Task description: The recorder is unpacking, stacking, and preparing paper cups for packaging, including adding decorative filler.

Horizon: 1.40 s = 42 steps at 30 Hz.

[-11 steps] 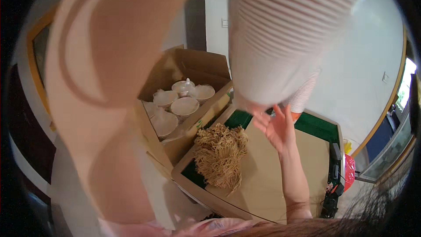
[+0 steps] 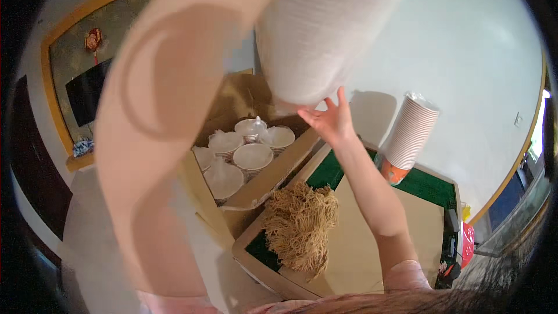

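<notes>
A tall stack of white paper bowls (image 2: 328, 35) in clear wrapping is raised close in front of me, its upper end near the top edge of the view. My right hand (image 2: 332, 122) is at its lower end, with the fingers spread under and around the base and touching it. The left forearm (image 2: 145, 197) fills the left side and runs up behind the stack's top; my left hand lies outside the picture. Below stands an open cardboard box (image 2: 261, 189) with several wrapped bowl stacks (image 2: 253, 157) upright inside.
Another wrapped stack (image 2: 411, 134) with an orange base stands on the green-edged table (image 2: 372, 221) by the wall. A bundle of tan stringy material (image 2: 302, 227) lies on the table's left part. Dark devices with cables (image 2: 450, 250) and a red object (image 2: 467, 241) are at the right edge.
The raised stack and my right hand have moved left and up together. The standing stack at the right, partly hidden before, shows fully now. My view has turned slightly.
</notes>
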### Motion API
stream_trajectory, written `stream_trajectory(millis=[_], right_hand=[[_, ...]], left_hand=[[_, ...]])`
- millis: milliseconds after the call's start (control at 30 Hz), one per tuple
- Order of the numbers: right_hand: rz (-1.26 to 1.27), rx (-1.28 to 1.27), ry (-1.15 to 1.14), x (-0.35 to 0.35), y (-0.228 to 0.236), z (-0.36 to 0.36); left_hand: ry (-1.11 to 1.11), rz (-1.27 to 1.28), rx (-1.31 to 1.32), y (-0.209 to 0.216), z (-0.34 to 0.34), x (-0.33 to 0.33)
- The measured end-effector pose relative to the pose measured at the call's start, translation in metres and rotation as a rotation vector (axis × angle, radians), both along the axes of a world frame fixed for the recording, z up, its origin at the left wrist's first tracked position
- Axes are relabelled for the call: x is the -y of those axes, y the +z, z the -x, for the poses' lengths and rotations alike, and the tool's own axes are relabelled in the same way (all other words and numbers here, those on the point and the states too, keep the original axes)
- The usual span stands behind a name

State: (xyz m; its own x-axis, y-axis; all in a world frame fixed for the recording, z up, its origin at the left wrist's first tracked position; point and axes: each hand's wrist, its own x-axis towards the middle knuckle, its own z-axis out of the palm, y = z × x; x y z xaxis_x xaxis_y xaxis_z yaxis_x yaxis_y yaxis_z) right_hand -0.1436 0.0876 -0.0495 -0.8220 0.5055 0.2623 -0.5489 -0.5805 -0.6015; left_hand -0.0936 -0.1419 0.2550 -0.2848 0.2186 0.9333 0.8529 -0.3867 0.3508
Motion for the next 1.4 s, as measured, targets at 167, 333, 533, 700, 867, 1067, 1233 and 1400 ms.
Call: stream_trajectory(millis=[167, 333, 533, 700, 867, 1067, 1233, 1400], right_hand=[[0.13, 0.044, -0.083, -0.038, -0.033, 0.078], [0.041, 0.226, -0.2, -0.086, -0.047, 0.113], [0.014, 0.463, -0.324, -0.115, -0.051, 0.142], [-0.006, 0.198, -0.364, -0.16, -0.077, 0.164], [0.007, 0.506, -0.521, -0.17, -0.072, 0.164], [0.094, 0.316, -0.403, -0.197, -0.114, 0.164], [0.031, 0.449, -0.546, -0.203, -0.121, 0.157], [-0.135, 0.421, -0.706, -0.202, -0.112, 0.139]], left_hand=[[-0.139, -0.182, -0.343, -0.089, 0.054, -0.1], [-0.077, -0.243, -0.375, -0.141, 0.114, -0.164], [-0.087, -0.365, -0.348, -0.17, 0.184, -0.217], [-0.014, -0.356, -0.355, -0.202, 0.214, -0.256], [-0.01, -0.367, -0.332, -0.232, 0.242, -0.277], [-0.041, -0.187, -0.293, -0.28, 0.253, -0.308], [0.068, -0.089, -0.18, -0.287, 0.257, -0.331], [0.229, 0.119, 0.01, -0.274, 0.28, -0.365]])
